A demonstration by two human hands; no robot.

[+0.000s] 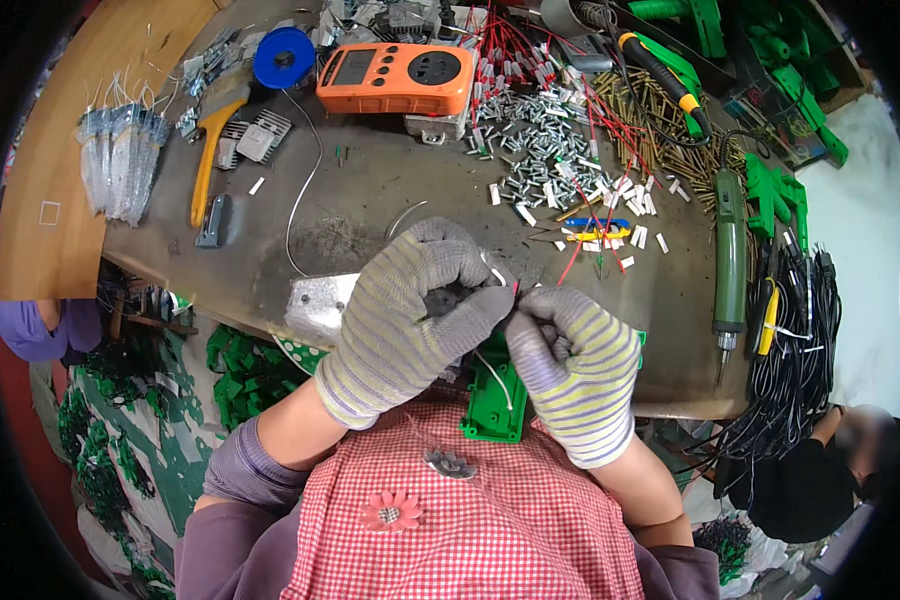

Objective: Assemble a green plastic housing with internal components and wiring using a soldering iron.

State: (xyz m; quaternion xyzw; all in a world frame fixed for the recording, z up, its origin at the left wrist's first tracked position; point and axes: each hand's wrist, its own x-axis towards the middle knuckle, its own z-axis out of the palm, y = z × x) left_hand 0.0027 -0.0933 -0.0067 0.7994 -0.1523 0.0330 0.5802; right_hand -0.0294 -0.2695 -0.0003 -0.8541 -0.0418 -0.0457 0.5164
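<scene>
Both of my hands wear grey and yellow-green striped gloves and meet above the table's near edge. My left hand is closed in a pinch, with a short piece of white wire showing at its fingertips. My right hand pinches close beside it; a tiny red bit shows between the two hands, and the rest is hidden by the fingers. Below them lies an open green plastic housing, with a white wire end running over it. A silvery metal block rests left of my left hand.
An orange meter stands at the back, beside a blue spool. Piled screws, white sleeves and red wires lie right of it. A green electric screwdriver hangs at the right, near black cables. A yellow-handled brush lies left.
</scene>
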